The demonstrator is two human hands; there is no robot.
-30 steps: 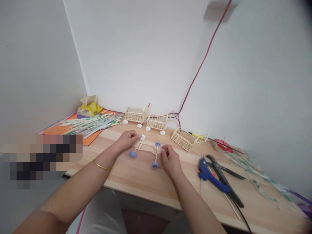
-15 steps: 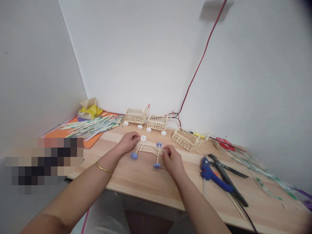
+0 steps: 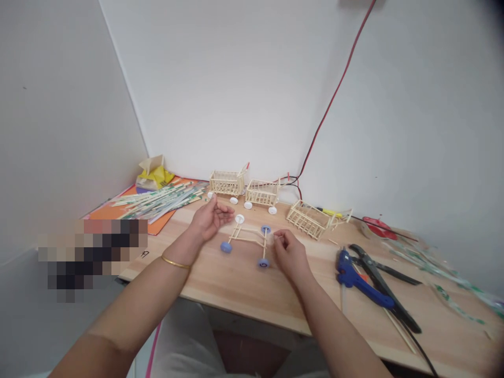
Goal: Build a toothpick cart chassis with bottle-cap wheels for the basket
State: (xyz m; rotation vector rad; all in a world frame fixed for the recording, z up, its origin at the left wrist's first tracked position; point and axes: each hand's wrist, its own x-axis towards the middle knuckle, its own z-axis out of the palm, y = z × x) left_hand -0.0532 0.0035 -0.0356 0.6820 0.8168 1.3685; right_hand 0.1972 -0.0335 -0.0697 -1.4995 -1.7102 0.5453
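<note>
A small wheeled frame of thin wooden sticks [image 3: 249,234] stands on the table between my hands. It has blue wheels [image 3: 263,263] and one white wheel [image 3: 239,219] at the far left corner. My left hand [image 3: 212,216], with a gold bangle on the wrist, is open beside the white wheel, palm turned inward and fingers apart. To the right of the frame, close to its blue wheels, my right hand [image 3: 290,253] has its fingers curled with thumb and forefinger together; whatever they may pinch is too small to tell.
Behind stand two wheeled stick carts [image 3: 227,184] and a tilted stick basket [image 3: 309,219]. On the right lie a blue glue gun [image 3: 360,286], black-handled cutters [image 3: 388,294] and a red tape roll [image 3: 378,228]. Wrapped sticks [image 3: 165,198] cover an orange sheet [image 3: 159,224] at left.
My left hand has opened from a pinch near the white wheel and lifted slightly away. My right hand stays curled beside the frame. The whole view has shifted a little.
</note>
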